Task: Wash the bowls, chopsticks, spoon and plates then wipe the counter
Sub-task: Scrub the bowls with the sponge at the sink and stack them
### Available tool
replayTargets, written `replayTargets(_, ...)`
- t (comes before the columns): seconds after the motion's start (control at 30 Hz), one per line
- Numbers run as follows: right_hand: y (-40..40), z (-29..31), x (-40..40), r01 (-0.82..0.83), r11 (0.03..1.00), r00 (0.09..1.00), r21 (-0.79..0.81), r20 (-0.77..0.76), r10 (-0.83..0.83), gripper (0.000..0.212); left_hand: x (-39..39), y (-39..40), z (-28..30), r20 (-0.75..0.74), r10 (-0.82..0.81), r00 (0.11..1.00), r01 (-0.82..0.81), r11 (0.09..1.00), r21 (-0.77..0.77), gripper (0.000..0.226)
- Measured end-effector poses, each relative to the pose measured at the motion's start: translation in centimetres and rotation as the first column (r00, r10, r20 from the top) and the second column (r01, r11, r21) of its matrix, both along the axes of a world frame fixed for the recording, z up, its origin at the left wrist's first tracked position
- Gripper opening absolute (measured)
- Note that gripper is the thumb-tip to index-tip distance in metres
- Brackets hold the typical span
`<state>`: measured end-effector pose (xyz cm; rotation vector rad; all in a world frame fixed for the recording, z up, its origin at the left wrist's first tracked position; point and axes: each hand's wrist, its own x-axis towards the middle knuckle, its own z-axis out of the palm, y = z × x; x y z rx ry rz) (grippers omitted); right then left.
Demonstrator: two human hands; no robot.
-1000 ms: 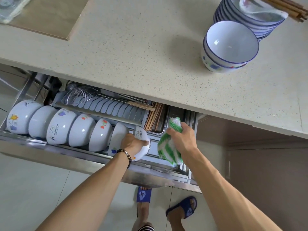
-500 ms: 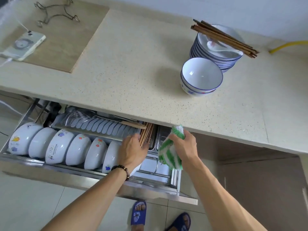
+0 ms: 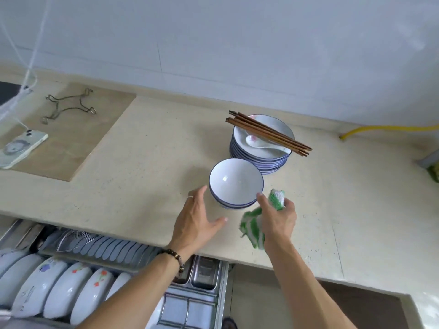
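Seen from above: a pale speckled counter (image 3: pixel 133 162) with an open dish drawer (image 3: pixel 221 293) below its front edge. Near the middle, a short stack of blue-rimmed bowls (image 3: pixel 236 184), mouth up. Just behind and right of it, touching or nearly so, a taller stack of plates (image 3: pixel 259 153), topped by a white spoon (image 3: pixel 263 143) and a bundle of brown chopsticks (image 3: pixel 268 133) lying diagonally, far-left to near-right.

Left hand (image 3: pixel 197 222) open, fingers spread, just left of the bowls, not quite touching. Right hand (image 3: pixel 276 217) closed around a green-and-white cloth (image 3: pixel 254 227), its forefinger at the bowls' near-right rim.

Bowls between the two hands, just ahead of both. Probably about to be lifted; right hand slightly nearer, though hampered by the cloth.
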<state>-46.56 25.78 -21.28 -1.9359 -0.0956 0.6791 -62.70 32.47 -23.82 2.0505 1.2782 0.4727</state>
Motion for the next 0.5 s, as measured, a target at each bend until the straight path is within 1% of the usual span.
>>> replayTargets(0.07, 1.6, 0.4, 1.5, -0.090, 0.995, 0.996, -0.048, 0.010, 0.090, 0.081, 1.6, 1.2, 0.1, 0.016, 0.033, 0.999, -0.032, 0.998, -0.046, 0.109)
replayTargets(0.13, 3.1, 0.4, 3.2, -0.236, 0.960, 0.969, -0.153, 0.040, 0.244, 0.083, 3.6, 2.5, 0.2, 0.028, 0.051, 0.998, -0.048, 0.995, -0.087, 0.116)
replayTargets(0.2, 4.1, 0.3, 4.5, -0.371, 0.888, 0.914, -0.272, 0.060, 0.401, 0.073, 5.1, 3.4, -0.1, 0.029, 0.065, 0.997, -0.062, 0.993, -0.104, 0.114)
replayTargets(0.27, 4.6, 0.3, 5.2, -0.435, 0.833, 0.872, -0.341, 0.069, 0.484, 0.059, 5.4, 3.7, -0.4, 0.019, 0.096, 0.995, -0.093, 0.988, -0.120, 0.115)
replayTargets(0.33, 5.1, 0.3, 5.7, -0.472, 0.807, 0.850, -0.356, 0.060, 0.523, 0.060, 5.6, 3.8, -0.5, 0.026, 0.139, 0.990, -0.135, 0.983, -0.122, 0.119)
replayTargets(0.43, 5.5, 0.4, 5.9, -0.487, 0.815, 0.851, -0.314, 0.040, 0.524, 0.070, 5.9, 3.6, -0.2, 0.039, 0.173, 0.984, -0.167, 0.978, -0.126, 0.126)
replayTargets(0.5, 5.6, 0.7, 6.0, -0.477, 0.830, 0.863, -0.290, 0.023, 0.505, 0.071, 6.1, 3.3, 0.3, 0.047, 0.196, 0.979, -0.187, 0.970, -0.157, 0.132)
